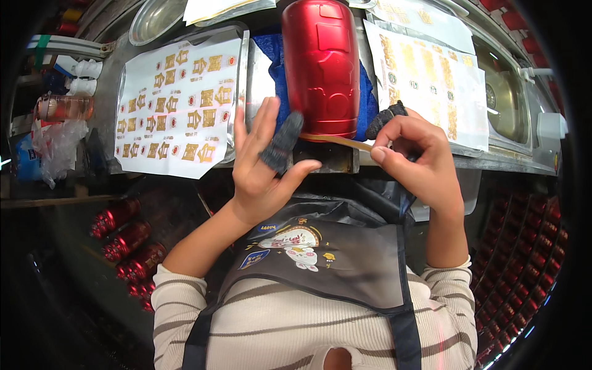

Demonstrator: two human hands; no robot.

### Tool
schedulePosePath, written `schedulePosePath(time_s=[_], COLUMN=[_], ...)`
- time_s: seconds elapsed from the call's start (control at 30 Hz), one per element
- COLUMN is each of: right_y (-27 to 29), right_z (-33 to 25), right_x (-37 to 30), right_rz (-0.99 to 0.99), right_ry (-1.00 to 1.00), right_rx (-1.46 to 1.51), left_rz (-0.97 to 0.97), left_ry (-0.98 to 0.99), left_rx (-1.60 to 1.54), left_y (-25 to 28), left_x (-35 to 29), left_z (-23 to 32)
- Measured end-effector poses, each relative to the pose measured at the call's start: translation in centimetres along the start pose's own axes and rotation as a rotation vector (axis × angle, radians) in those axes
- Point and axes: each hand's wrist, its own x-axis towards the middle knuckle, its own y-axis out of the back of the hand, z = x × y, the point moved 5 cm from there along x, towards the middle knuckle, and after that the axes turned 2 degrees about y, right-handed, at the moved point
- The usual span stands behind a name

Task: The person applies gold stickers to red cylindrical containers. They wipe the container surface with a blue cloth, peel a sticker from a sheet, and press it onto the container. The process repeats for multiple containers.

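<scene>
A shiny red metal canister [320,86] with raised panels lies on a blue cloth [266,49] at the bench's near edge, its rounded end towards me. My left hand [262,148] is just left of that end, fingers spread and holding nothing; a dark finger cover [283,140] is on one finger. My right hand [413,148], also with a dark cover on one finger, is to the right of the end. Its thumb and forefinger pinch a thin gold-coloured strip [342,141], which runs left along the canister's near end. Whether the strip is stuck there I cannot tell.
White sheets of gold decals lie left [169,151] and right [472,105] of the canister. A metal bowl [145,24] is at the back left, a sink [505,98] at the right. Red canisters [132,240] stand below at the left, with many more red pieces [524,259] at the lower right.
</scene>
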Motion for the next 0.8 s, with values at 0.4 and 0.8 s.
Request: schedulePosePath(time_s=[0.4,0.8], right_y=[0.4,-0.8], right_z=[2.2,2.8], right_x=[0.6,1.3], right_rz=[0.024,0.017], right_ry=[-0.077,-0.041], right_rx=[0.112,0.052], left_rz=[-0.040,0.082], left_ry=[-0.108,-0.179], left_rx=[0.151,0.216], left_y=[-0.3,-1.9], left_x=[0.0,3.6], left_z=[0.6,2.8])
